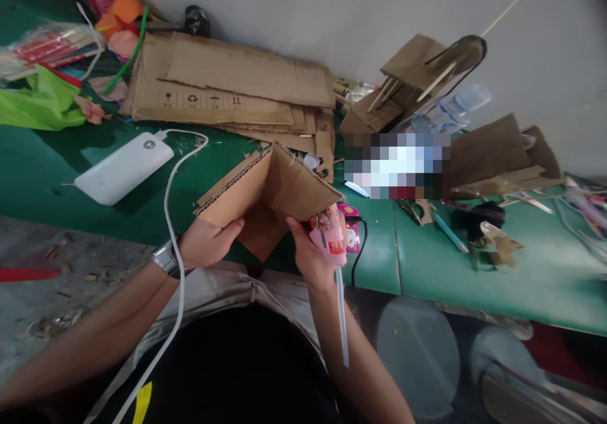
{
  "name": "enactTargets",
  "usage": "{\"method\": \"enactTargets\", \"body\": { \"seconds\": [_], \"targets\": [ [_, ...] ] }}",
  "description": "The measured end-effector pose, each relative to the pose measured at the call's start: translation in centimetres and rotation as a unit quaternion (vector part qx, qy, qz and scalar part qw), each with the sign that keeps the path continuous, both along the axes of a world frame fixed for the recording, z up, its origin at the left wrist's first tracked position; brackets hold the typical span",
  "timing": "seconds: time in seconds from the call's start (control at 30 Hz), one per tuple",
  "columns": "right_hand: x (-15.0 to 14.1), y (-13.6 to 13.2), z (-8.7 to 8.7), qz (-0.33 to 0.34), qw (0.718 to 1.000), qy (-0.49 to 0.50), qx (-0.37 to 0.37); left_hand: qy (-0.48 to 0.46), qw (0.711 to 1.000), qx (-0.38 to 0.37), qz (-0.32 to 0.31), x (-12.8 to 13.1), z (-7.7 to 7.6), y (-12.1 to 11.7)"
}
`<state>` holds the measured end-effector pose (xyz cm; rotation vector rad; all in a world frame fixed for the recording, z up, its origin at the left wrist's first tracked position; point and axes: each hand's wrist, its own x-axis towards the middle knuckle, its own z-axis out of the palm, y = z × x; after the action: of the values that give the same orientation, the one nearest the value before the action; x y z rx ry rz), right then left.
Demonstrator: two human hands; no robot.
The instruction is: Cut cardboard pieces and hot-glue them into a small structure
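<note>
A folded cardboard piece [303, 187] is held up at the table's front edge, its panels meeting at an angle. My left hand [211, 242] grips its left panel, thumb on the inner side, most fingers hidden behind. In my right hand [313, 260] is a pink glue gun [332, 241], close against the right panel; a long translucent glue stick [342, 323] sticks out of its rear over my forearm. My right thumb rests at the cardboard's lower edge. The glue gun's nozzle is out of sight behind the panel.
A white power bank [124, 168] with a white cable lies left on the green table [427, 253]. Stacked cardboard sheets [227, 76] lie behind. A cardboard construction [403, 83], a plastic bottle [450, 111] and a blue pen [449, 231] are on the right. Grey stools [417, 354] stand below.
</note>
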<state>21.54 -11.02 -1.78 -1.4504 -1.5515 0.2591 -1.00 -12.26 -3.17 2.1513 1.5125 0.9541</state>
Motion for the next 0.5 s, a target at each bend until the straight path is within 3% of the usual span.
{"method": "enactTargets", "body": {
  "seconds": [0.37, 0.5],
  "targets": [
    [-0.12, -0.15, 0.36, -0.008, 0.999, 0.021, -0.038, -0.008, 1.000, -0.001, -0.005, -0.02, 0.00, 0.19],
    [-0.32, -0.32, 0.70, -0.017, 0.999, 0.012, -0.030, -0.014, 0.999, -0.034, -0.013, -0.03, 0.06, 0.21]
  ]
}}
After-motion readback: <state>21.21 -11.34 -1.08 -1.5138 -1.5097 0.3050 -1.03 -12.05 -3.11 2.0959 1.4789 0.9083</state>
